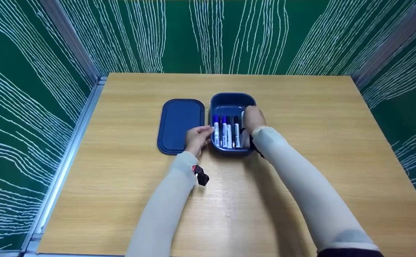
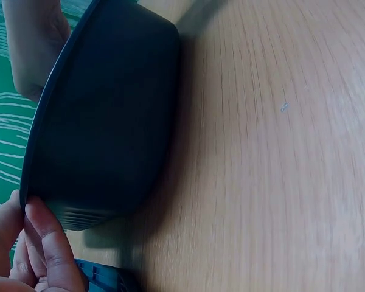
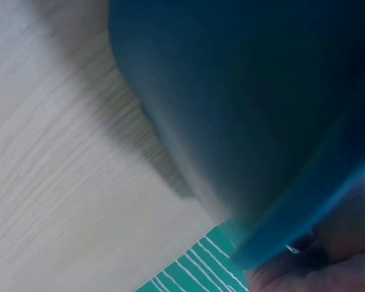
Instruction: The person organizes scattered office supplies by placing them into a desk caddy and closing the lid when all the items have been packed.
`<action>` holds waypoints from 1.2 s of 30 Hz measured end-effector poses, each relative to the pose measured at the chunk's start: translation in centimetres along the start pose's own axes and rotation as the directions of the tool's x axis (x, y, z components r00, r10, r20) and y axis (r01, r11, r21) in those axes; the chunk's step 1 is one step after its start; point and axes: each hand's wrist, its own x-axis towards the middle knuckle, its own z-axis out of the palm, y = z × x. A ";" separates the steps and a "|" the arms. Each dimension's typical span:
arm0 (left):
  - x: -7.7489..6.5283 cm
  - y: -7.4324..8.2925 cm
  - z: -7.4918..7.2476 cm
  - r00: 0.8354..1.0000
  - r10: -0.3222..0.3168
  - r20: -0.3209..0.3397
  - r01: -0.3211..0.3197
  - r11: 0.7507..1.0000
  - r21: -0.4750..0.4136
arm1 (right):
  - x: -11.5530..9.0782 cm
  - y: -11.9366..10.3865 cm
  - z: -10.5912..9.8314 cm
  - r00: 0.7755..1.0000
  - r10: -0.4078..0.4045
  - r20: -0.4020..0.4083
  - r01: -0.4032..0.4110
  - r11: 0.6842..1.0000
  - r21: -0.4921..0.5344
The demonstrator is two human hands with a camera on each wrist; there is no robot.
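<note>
A dark blue box (image 1: 232,152) stands on the table with its top uncovered. Inside it lies a row of several markers (image 1: 224,132), white-bodied with blue or dark caps, beside a grey block (image 1: 245,138). My left hand (image 1: 198,138) pinches the box's left rim between thumb and fingers, as the left wrist view also shows. Over the right side of the box, my right hand (image 1: 253,118) reaches in with curled fingers. A small white thing (image 1: 243,115) shows at its edge, mostly hidden by the hand, so its kind is unclear.
A flat blue lid (image 1: 181,125) lies on the wooden table (image 1: 129,185) left of the box, close by my left hand. Green panels (image 1: 179,35) with white lines border the back and sides. A metal rail (image 1: 61,171) runs along the left edge.
</note>
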 end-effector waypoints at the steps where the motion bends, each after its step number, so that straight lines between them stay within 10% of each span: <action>1: 0.0 -0.1 0.0 1.000 -0.001 -0.003 0.001 1.000 0.002 | -0.2 -0.1 -0.1 1.000 0.000 0.001 0.000 1.000 0.008; 10: -0.6 0.2 -0.3 0.999 -0.041 -0.031 0.041 0.999 0.029 | -1.6 1.4 -3.3 0.992 0.124 -0.024 -0.107 0.926 0.361; 18: -0.8 0.2 -0.8 0.997 -0.054 -0.051 0.057 0.997 0.051 | -3.4 3.7 -3.2 0.908 0.238 0.345 -0.415 0.633 0.654; 27: -0.6 0.5 -0.2 0.998 -0.036 -0.055 0.038 0.999 0.027 | -3.4 5.3 -2.8 0.830 0.202 0.521 -0.556 0.376 0.741; 36: -0.5 2.3 -2.2 0.997 0.047 -0.054 -0.035 0.978 0.208 | -3.0 5.8 -3.5 0.779 0.249 0.576 -0.624 0.392 0.676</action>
